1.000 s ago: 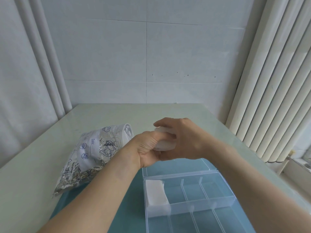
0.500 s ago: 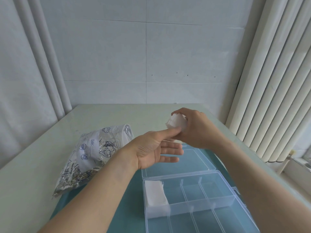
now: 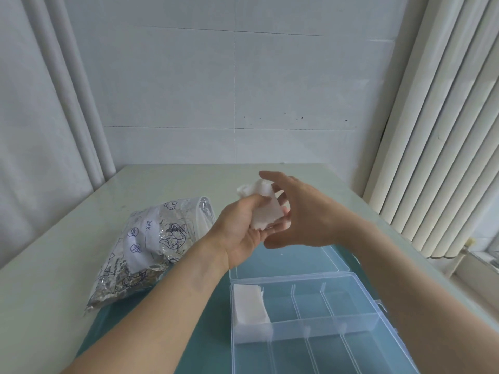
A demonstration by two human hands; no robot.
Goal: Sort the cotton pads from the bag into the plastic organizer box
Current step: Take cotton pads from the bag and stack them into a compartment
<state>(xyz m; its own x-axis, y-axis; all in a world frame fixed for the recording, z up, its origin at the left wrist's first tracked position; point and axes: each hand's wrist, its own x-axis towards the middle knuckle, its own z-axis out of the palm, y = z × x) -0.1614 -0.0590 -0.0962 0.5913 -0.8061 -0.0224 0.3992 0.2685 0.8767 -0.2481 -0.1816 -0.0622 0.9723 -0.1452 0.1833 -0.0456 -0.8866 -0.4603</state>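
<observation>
Hands meet above the far part of the box, over the table. Left hand (image 3: 243,225): palm turned up, thumb and fingers curled round a small wad of white cotton pads (image 3: 263,209), held clear of the table. Right hand (image 3: 302,214): beside the wad on its right, fingers spread and nearly straight, fingertips close to or touching the pads; which, I cannot tell. Plastic organizer box (image 3: 318,325): clear, lid (image 3: 291,261) folded back flat behind it, standing on a teal mat (image 3: 205,346); dividers split it into compartments. Stack of cotton pads (image 3: 249,303): lying flat in the far-left compartment, against the left wall. Bag (image 3: 151,244): silvery foil with a clear printed panel, lying on its side left of the box, mouth toward the hands, its near end resting on the mat. Table (image 3: 54,252): pale, glossy, set against a tiled wall (image 3: 235,90). Vertical blinds (image 3: 445,130): hanging at the right.
</observation>
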